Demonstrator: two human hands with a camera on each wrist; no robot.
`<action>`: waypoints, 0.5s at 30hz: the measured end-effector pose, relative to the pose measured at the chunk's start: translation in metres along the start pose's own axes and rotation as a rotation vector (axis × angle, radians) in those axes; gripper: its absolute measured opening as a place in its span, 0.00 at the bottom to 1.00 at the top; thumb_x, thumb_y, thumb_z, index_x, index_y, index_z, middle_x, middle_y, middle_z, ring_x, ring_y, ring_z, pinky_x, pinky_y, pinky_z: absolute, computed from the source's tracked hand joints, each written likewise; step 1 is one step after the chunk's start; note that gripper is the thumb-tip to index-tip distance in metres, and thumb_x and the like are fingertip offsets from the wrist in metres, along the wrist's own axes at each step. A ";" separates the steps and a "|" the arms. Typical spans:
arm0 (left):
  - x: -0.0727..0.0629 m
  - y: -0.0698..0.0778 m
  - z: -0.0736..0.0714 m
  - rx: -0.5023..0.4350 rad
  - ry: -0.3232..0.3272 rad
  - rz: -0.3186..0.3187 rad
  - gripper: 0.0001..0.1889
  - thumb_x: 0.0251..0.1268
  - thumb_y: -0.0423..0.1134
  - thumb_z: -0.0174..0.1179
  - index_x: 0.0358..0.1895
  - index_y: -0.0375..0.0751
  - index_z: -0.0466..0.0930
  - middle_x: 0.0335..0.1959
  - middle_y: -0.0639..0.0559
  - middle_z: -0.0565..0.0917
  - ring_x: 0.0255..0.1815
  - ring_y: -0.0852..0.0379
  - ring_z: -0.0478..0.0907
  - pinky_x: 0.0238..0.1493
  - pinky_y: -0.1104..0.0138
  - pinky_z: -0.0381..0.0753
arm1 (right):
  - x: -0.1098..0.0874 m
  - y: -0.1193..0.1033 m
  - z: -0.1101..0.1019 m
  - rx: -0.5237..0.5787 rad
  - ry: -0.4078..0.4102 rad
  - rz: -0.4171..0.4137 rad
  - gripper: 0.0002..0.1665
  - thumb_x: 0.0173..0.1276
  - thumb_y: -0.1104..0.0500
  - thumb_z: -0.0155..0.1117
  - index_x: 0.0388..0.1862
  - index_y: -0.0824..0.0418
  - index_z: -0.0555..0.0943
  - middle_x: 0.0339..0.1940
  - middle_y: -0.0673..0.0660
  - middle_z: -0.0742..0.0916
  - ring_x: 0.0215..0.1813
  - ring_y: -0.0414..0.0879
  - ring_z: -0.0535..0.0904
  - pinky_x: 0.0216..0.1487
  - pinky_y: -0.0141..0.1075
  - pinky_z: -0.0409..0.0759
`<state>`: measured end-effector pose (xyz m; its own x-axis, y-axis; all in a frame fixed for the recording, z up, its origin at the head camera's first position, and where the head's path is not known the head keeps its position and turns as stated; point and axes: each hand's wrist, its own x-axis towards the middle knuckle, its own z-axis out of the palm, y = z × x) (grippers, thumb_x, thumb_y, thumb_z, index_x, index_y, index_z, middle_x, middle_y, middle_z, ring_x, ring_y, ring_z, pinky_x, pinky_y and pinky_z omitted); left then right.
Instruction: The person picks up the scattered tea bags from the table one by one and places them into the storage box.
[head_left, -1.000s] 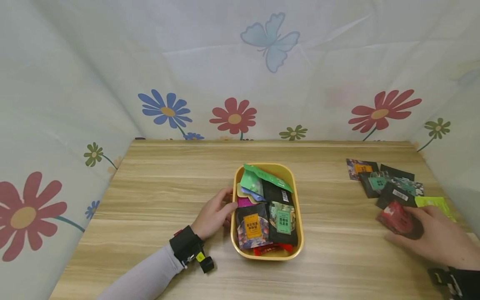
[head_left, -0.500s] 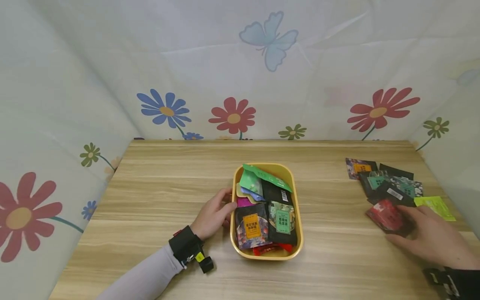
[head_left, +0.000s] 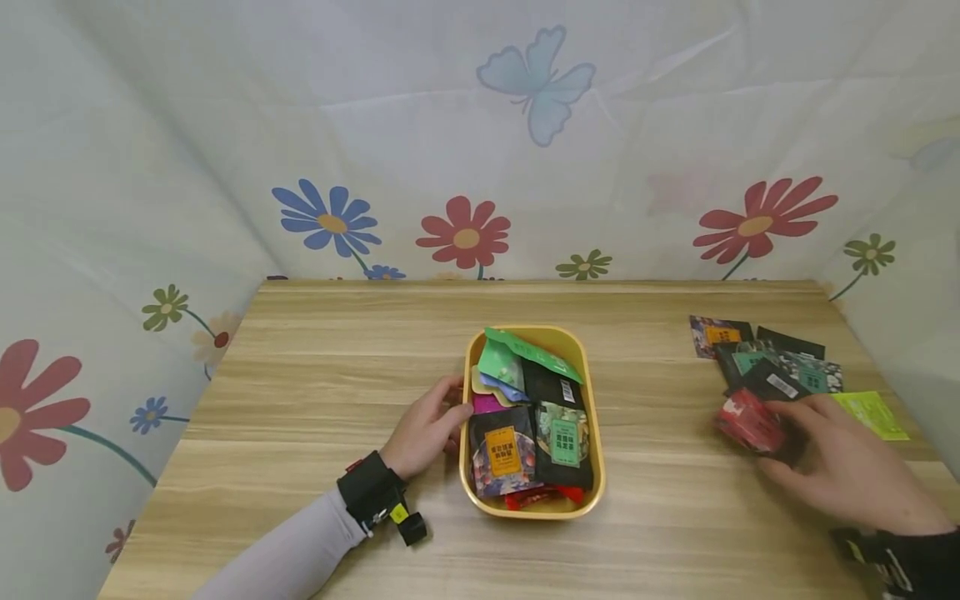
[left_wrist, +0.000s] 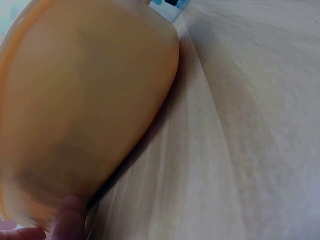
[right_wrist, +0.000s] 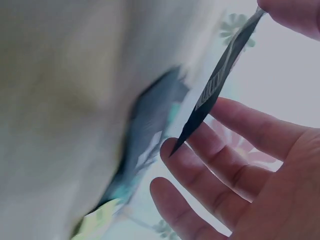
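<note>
A red sachet (head_left: 751, 420), likely light and pliant, best edge-held, is pinched by the right hand (head_left: 843, 467); a bin (head_left: 536, 512) is touched by the relaxed left hand (head_left: 423, 429).

Soft, fairly even light fills the head view, with a pale sheen on the tabletop (head_left: 660, 450) right of the yellow tray (head_left: 536, 512), a greyish cloth wall (head_left: 637, 150) beyond it, and slight motion blur on the red packet (head_left: 748, 419) in the right hand (head_left: 847, 462), well to the tray's right. The left wrist view is dimmer and hazy, the tray's side unfocused, a dark shadow hugging its base. In the right wrist view, tabletop and lying packets (right_wrist: 152, 122) smear heavily, while the cloth wall behind the fingers (right_wrist: 195, 174) washes out nearly white.
</note>
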<state>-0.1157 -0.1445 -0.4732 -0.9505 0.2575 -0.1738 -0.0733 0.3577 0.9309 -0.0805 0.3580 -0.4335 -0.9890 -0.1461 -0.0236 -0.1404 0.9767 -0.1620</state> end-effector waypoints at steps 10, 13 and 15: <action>0.002 -0.003 0.001 -0.011 -0.005 0.002 0.25 0.78 0.48 0.54 0.75 0.52 0.68 0.61 0.44 0.80 0.30 0.53 0.84 0.31 0.61 0.89 | 0.016 -0.061 -0.029 0.034 0.172 -0.288 0.49 0.41 0.48 0.88 0.63 0.64 0.80 0.49 0.57 0.80 0.45 0.51 0.79 0.39 0.50 0.84; 0.002 -0.004 0.000 -0.003 -0.005 0.004 0.25 0.78 0.48 0.54 0.75 0.52 0.67 0.61 0.44 0.80 0.30 0.54 0.84 0.31 0.61 0.89 | 0.023 -0.085 -0.038 0.071 0.217 -0.371 0.49 0.42 0.50 0.87 0.66 0.59 0.79 0.52 0.53 0.80 0.47 0.49 0.80 0.41 0.49 0.85; 0.002 -0.005 0.000 0.001 -0.005 0.005 0.26 0.78 0.48 0.54 0.75 0.53 0.67 0.61 0.44 0.80 0.30 0.54 0.85 0.31 0.61 0.89 | 0.029 -0.101 -0.042 0.097 0.247 -0.412 0.49 0.42 0.50 0.87 0.66 0.57 0.79 0.54 0.51 0.80 0.48 0.46 0.80 0.41 0.47 0.84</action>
<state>-0.1176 -0.1459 -0.4778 -0.9494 0.2635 -0.1711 -0.0685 0.3578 0.9313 -0.0970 0.2619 -0.3759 -0.8355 -0.4641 0.2942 -0.5287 0.8249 -0.2003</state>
